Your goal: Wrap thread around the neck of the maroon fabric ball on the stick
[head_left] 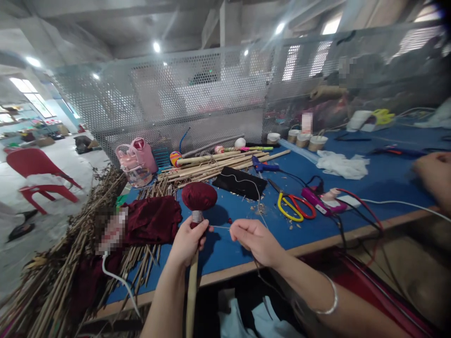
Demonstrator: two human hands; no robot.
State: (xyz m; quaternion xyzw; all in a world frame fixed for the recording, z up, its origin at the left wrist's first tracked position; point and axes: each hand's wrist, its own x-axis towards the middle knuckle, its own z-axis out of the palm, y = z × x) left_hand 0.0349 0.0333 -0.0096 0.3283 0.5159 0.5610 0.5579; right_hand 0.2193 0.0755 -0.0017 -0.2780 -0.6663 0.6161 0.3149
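Observation:
My left hand (187, 242) grips an upright wooden stick (192, 293) just below its round dark red cloth head (199, 196). White thread is wound around the neck under the head. A thin thread (221, 227) stretches from that neck to my right hand (255, 239), which pinches its end to the right of the stick. Both hands hover over the near edge of the blue table (369, 180).
Dark red cloth (151, 219) lies left of the stick, over bundles of thin sticks (70, 263). On the table are yellow and red scissors (295, 206), a black cloth (240, 183), a blue glue gun (263, 165), wooden rods (218, 165). Another person's hand (435, 176) at right.

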